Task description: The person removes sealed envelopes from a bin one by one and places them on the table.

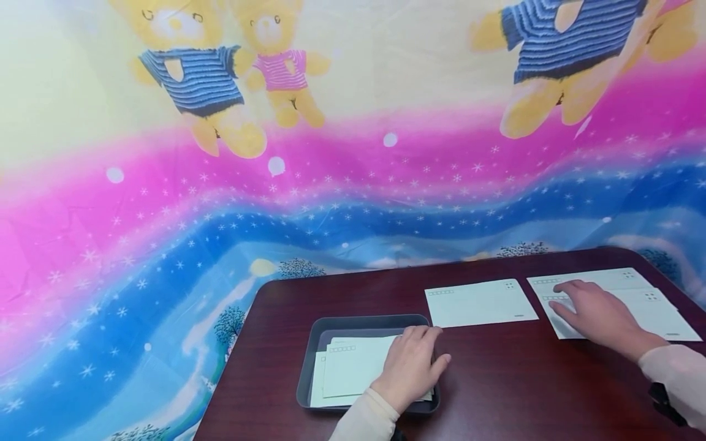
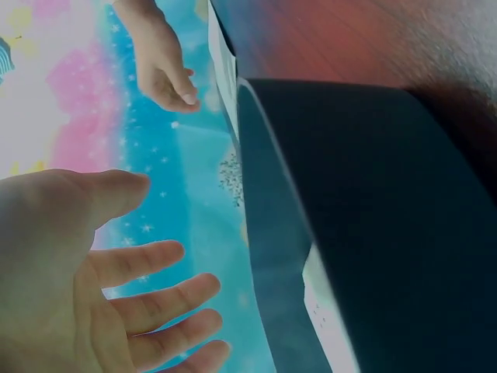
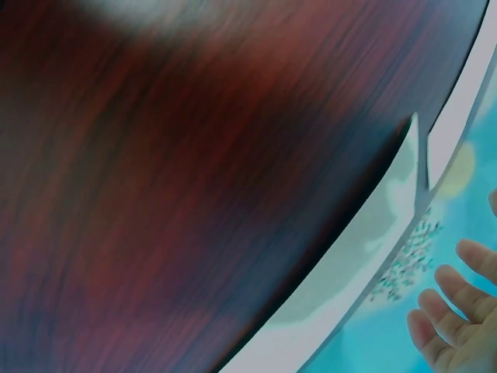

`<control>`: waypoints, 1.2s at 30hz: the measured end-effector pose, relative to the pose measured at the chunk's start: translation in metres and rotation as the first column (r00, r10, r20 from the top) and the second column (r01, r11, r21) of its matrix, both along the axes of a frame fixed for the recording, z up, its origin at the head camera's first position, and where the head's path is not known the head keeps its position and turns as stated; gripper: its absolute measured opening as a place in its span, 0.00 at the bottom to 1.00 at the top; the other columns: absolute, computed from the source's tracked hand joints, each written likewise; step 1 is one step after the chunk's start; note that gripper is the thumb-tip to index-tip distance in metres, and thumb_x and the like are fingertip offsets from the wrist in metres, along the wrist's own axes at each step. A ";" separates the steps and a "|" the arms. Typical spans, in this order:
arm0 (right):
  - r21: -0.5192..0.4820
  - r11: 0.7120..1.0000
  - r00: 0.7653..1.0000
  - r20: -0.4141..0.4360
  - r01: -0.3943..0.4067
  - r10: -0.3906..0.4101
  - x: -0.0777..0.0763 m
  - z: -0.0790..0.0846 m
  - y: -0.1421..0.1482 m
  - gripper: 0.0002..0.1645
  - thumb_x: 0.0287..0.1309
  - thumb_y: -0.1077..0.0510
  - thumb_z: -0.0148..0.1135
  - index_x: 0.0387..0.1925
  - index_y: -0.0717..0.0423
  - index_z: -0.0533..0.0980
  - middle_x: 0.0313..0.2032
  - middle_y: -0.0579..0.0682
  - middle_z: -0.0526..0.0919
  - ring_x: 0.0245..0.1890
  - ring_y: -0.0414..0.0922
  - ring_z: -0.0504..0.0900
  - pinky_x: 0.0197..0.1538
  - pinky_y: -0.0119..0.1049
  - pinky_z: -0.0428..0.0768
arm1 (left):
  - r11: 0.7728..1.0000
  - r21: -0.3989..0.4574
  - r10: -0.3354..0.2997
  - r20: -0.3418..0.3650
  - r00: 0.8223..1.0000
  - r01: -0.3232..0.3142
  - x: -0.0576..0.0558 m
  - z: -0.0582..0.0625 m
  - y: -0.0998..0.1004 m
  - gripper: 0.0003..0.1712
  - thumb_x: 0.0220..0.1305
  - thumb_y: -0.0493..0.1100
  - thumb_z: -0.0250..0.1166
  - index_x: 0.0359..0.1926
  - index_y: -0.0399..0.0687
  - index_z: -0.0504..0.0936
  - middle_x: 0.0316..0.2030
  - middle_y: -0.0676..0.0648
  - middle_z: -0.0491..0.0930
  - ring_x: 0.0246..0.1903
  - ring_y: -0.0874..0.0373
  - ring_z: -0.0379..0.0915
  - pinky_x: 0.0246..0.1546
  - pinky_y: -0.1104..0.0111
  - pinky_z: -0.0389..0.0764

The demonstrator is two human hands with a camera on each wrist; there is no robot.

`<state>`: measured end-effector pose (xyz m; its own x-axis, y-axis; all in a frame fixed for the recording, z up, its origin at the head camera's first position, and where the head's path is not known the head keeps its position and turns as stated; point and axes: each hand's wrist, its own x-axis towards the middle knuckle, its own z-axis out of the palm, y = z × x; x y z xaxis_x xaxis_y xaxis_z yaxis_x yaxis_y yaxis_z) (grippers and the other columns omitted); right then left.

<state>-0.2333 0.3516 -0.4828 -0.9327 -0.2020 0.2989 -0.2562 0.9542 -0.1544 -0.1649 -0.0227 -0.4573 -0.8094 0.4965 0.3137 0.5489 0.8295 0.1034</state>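
My left hand [image 1: 409, 366] hovers over the right side of a dark grey tray [image 1: 306, 361]. In the left wrist view its fingers [image 2: 167, 307] are spread and hold nothing. Several pale envelopes [image 1: 353, 373] lie stacked in the tray, partly hidden by that hand. Over on the right, my right hand [image 1: 601, 315] is above two overlapping envelopes [image 1: 656, 312]. The right wrist view shows its fingers [image 3: 458, 299] loosely extended, apart from the paper. A single envelope [image 1: 480, 304] lies flat between the tray and the overlapping pair.
Everything stands on a dark reddish-brown table [image 1: 496, 380] with rounded back corners. Behind it hangs a cloth [image 1: 353, 171] printed with teddy bears and snowflakes, close to the table's back edge.
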 end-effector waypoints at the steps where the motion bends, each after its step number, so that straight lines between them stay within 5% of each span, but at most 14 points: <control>1: -0.001 1.000 1.000 -0.001 -0.007 0.007 0.001 0.001 -0.003 0.30 0.54 0.44 0.61 0.47 0.67 0.76 0.45 0.69 0.78 0.45 0.65 0.75 0.45 0.63 0.72 | 1.000 -0.004 0.007 0.007 1.000 -0.007 -0.001 -0.001 0.000 0.25 0.64 0.60 0.53 0.57 0.55 0.76 0.50 0.53 0.78 0.51 0.60 0.71 0.46 0.66 0.75; 21: -0.053 0.990 0.989 -0.078 -0.131 0.127 0.017 0.011 -0.068 0.29 0.56 0.41 0.59 0.47 0.60 0.78 0.46 0.61 0.81 0.50 0.60 0.75 0.49 0.61 0.72 | 0.997 0.022 0.078 0.102 0.992 -0.080 -0.005 0.005 -0.013 0.26 0.65 0.60 0.53 0.59 0.56 0.74 0.53 0.53 0.77 0.54 0.58 0.70 0.50 0.63 0.74; 36: -0.064 0.983 0.983 -0.070 -0.173 0.168 0.032 0.019 -0.093 0.26 0.55 0.41 0.60 0.45 0.56 0.79 0.45 0.56 0.81 0.48 0.56 0.78 0.49 0.56 0.74 | 0.992 0.046 0.111 0.071 0.991 -0.115 -0.005 0.003 -0.030 0.26 0.63 0.58 0.56 0.59 0.54 0.75 0.52 0.51 0.78 0.54 0.56 0.70 0.50 0.61 0.74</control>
